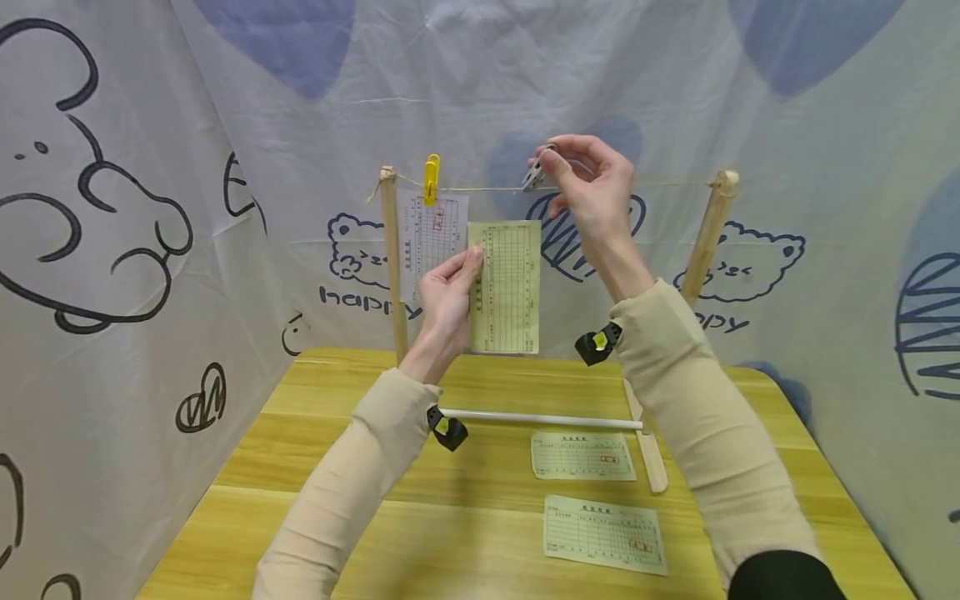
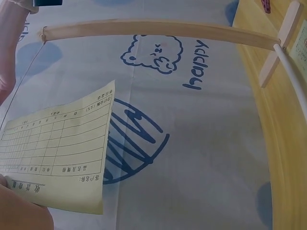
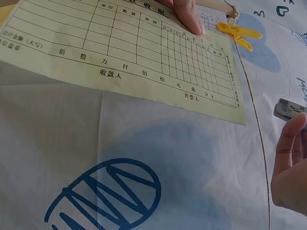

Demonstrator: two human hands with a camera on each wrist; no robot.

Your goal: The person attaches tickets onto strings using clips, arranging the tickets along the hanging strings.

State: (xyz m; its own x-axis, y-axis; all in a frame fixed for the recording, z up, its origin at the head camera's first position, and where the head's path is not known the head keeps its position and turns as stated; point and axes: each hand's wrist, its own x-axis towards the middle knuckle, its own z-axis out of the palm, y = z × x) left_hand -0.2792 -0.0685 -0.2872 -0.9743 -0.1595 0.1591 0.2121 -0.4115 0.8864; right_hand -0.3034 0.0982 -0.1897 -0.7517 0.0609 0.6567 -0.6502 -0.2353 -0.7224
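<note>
Pale yellow paper receipt form (image 1: 510, 287): held up above the table, long side vertical, printed heading running along its left edge. Nearest the head camera: two beige sleeves (image 1: 697, 417), a small black camera (image 1: 592, 350) at each wrist. On the yellow wood-grain table (image 1: 258, 454), two pale green printed slips, each with a red stamp mark: the nearer slip (image 1: 600, 533) lies just in front of the farther slip (image 1: 577, 457), the two apart. Beyond them, a slim white rod (image 1: 540, 418) runs crosswise to a flat wooden foot (image 1: 654, 462).

Left hand (image 1: 448, 292): thumb and fingers pinched on the form's left edge. Right hand (image 1: 596, 179): higher up, fingertips together on a small silver-grey clip (image 1: 534, 174). In the head view, the clip's lower end overlaps the thin tan string (image 1: 491, 189); contact cannot be told. The form's upper edge appears just below that string.

String spans a left wooden post (image 1: 393, 275) and a right wooden post (image 1: 708, 229). Near the left one, a yellow plastic clip (image 1: 431, 179) sits at the string, a whitish printed sheet (image 1: 450, 233) hanging beneath it. Farthest back: pale cloth backdrop (image 1: 465, 100) with blue shapes and line-drawn bears.
</note>
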